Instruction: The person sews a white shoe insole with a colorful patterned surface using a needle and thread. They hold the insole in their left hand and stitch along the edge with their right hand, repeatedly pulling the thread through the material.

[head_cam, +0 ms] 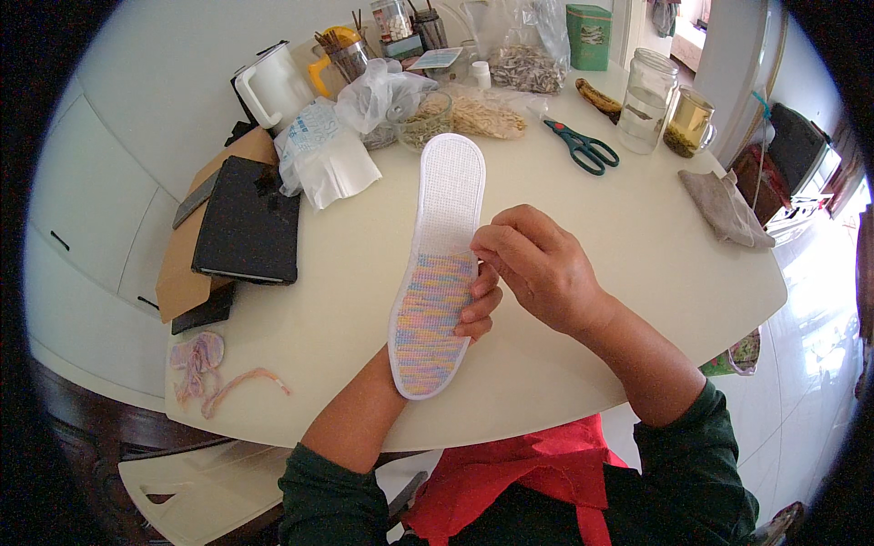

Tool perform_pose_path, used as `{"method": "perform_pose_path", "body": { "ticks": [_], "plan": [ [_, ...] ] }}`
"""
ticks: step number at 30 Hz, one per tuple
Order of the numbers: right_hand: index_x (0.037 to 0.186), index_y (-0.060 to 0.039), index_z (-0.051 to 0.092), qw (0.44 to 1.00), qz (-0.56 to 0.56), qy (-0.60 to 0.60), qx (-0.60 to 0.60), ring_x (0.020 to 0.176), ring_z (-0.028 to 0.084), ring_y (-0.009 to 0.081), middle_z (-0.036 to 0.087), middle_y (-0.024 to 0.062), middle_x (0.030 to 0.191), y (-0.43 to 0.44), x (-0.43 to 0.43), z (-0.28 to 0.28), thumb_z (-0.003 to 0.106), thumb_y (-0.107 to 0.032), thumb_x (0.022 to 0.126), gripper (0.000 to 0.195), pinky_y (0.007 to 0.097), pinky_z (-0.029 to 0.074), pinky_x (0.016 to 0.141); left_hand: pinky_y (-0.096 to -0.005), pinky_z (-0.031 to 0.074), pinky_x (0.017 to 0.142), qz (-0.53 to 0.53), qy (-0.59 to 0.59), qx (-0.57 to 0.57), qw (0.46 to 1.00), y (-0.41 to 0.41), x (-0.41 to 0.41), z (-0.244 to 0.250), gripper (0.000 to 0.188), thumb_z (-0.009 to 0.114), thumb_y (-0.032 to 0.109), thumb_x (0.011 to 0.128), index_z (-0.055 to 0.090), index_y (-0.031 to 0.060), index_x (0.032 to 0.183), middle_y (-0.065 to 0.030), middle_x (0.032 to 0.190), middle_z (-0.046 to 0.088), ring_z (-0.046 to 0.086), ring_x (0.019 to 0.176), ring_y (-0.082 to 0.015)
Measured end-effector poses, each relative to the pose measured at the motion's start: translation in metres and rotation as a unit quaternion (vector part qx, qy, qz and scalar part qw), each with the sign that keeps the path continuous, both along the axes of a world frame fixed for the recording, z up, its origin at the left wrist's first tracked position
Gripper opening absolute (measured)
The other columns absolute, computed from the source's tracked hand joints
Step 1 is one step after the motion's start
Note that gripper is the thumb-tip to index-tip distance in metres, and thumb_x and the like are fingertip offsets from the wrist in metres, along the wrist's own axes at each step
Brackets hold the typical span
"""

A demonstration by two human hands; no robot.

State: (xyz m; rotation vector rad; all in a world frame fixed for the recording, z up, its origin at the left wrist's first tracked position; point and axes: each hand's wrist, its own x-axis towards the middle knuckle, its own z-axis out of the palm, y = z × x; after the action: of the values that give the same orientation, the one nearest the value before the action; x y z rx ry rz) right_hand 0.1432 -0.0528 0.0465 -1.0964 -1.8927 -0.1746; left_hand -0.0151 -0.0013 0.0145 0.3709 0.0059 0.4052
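Observation:
A white mesh insole is held up over the table, its toe and heel ends bound in white edging. Pastel stitching in pink, yellow and blue rows covers the lower part; the upper part is bare white mesh. My left hand grips the insole from behind, with fingertips curled round its right edge and the palm hidden. At that same edge, level with the top stitched row, my right hand pinches with thumb and forefinger. A thin line, thread or needle, runs from the pinch across the mesh; which one is too fine to tell.
Pastel yarn lies at the table's left front, below a black-covered tablet or book. Green-handled scissors, a glass jar, a glass mug and a folded cloth are to the right. A white kettle stands behind.

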Motion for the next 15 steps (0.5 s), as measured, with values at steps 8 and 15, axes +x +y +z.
{"method": "perform_pose_path", "body": {
  "ticks": [8, 15],
  "plan": [
    [0.093, -0.0038, 0.054, 0.993, -0.028, -0.101, 0.055, 0.079, 0.056, 0.0232, 0.051, 0.0083, 0.088, -0.002, 0.002, 0.003, 0.059, -0.010, 0.067, 0.028, 0.0319, 0.051, 0.062, -0.0223, 0.037, 0.039, 0.035, 0.025, 0.079, 0.996, 0.005, 0.000, -0.012, 0.032, 0.039, 0.036, 0.092, 0.047, 0.0052, 0.095, -0.0055, 0.077, 0.046, 0.044, 0.057, -0.0128],
    [0.092, -0.0059, 0.054, 0.996, -0.050, -0.075, -0.008, 0.074, 0.056, 0.0241, 0.048, 0.0080, 0.082, -0.002, -0.002, -0.001, 0.059, -0.010, 0.068, 0.025, 0.0337, 0.049, 0.059, -0.0217, 0.034, 0.040, 0.115, 0.122, 0.147, 0.975, 0.009, 0.002, -0.023, 0.017, 0.043, 0.026, 0.091, 0.047, 0.0088, 0.090, -0.0009, 0.076, 0.045, 0.043, 0.058, -0.0110]
  ]
}}
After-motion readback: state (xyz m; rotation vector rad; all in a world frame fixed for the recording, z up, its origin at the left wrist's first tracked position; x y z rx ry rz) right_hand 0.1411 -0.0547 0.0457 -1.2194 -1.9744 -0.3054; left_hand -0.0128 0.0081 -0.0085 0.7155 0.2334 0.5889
